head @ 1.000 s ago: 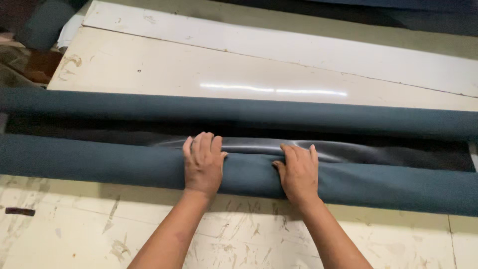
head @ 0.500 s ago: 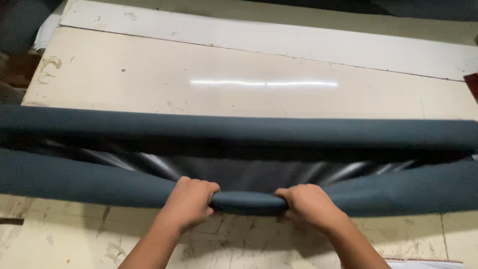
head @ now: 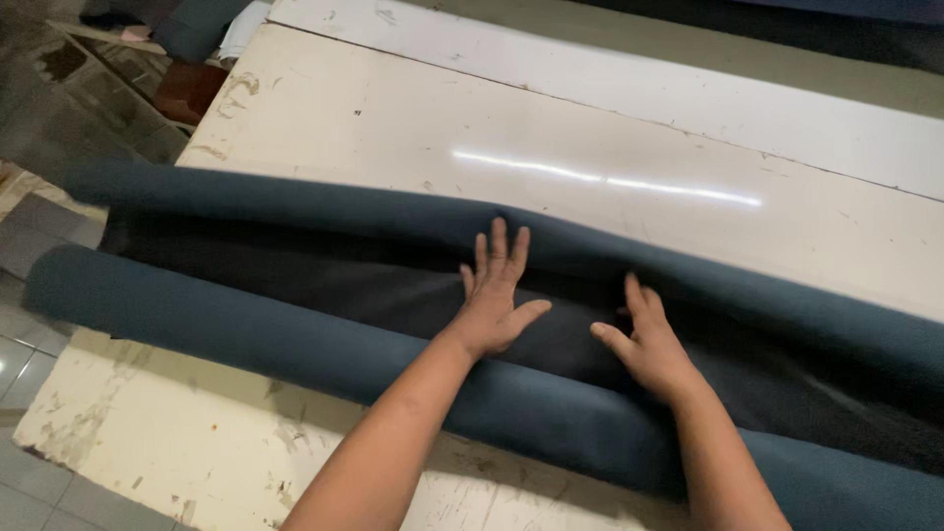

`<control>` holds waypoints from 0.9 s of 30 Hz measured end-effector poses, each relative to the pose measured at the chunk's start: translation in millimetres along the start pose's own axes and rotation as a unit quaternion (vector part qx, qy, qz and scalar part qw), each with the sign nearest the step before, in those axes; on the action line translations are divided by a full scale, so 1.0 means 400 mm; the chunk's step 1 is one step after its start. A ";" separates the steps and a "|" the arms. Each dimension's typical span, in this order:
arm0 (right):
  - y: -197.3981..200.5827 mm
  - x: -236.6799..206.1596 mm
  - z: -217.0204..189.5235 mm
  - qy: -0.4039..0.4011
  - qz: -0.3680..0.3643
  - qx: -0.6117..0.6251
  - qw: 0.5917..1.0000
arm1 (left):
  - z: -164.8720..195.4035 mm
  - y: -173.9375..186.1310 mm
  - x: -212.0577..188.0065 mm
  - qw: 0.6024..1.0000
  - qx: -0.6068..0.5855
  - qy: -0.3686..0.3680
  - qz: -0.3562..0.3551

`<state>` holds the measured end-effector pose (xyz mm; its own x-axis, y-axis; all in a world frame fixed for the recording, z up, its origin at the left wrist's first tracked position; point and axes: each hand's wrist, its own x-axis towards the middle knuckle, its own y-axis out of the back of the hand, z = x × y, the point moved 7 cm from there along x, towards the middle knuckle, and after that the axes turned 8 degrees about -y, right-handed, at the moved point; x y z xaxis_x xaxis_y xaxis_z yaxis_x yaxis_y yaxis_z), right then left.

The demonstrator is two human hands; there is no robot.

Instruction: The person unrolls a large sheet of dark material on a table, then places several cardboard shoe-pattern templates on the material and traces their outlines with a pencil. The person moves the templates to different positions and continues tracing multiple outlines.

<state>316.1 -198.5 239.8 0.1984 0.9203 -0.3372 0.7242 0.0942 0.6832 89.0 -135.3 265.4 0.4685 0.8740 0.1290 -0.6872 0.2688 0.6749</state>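
Head view: at the far left, grey floor tiles (head: 29, 226) are seen beside the edge of one worn white table (head: 590, 128). Across the table one length of teal fabric is laid, rolled at both long edges, so that two rolls are counted: the far roll (head: 295, 202) and the near roll (head: 197, 324), well apart at the left and closer together toward the right. Between them one strip of dark sheet (head: 295, 270) is stretched flat.

Toward the middle, the left hand (head: 492, 300) is laid palm down on the dark sheet, fingers straight and slightly fanned, their tips touching the far roll; nothing is gripped. Just to its right, the right hand (head: 644, 344) is pressed flat on the same sheet, thumb held out, nothing pinched. Both forearms are passed over the near roll. Two hands are counted, and no other person is seen.

The step in hand is judged to be the flattening of the sheet between the rolls. For any further rolling, even pressure from both palms would be called for, so that the near roll is kept straight along its length.
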 end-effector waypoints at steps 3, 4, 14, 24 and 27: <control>0.043 -0.019 -0.093 0.099 0.060 0.014 0.993 | 0.078 0.061 0.023 0.997 0.035 -0.063 0.006; 0.049 -0.032 -0.120 0.141 0.074 0.016 0.987 | 0.088 0.084 0.027 0.997 0.012 -0.074 0.020; -0.258 -0.015 -0.200 0.234 -0.087 -0.274 0.929 | -0.169 0.081 -0.165 0.954 0.196 -0.185 -0.132; -0.159 0.189 -0.226 0.156 0.277 -0.191 0.929 | -0.388 0.211 0.087 0.967 0.221 -0.046 0.118; -0.198 0.200 -0.222 0.189 0.201 -0.208 0.938 | -0.355 0.202 0.090 0.938 0.279 -0.166 0.125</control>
<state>215.7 -98.7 216.3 0.0950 0.9749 0.2014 0.3041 -0.2211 0.9266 -28.5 -24.8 221.3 0.5424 0.6821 0.4905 -0.4452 -0.2617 0.8563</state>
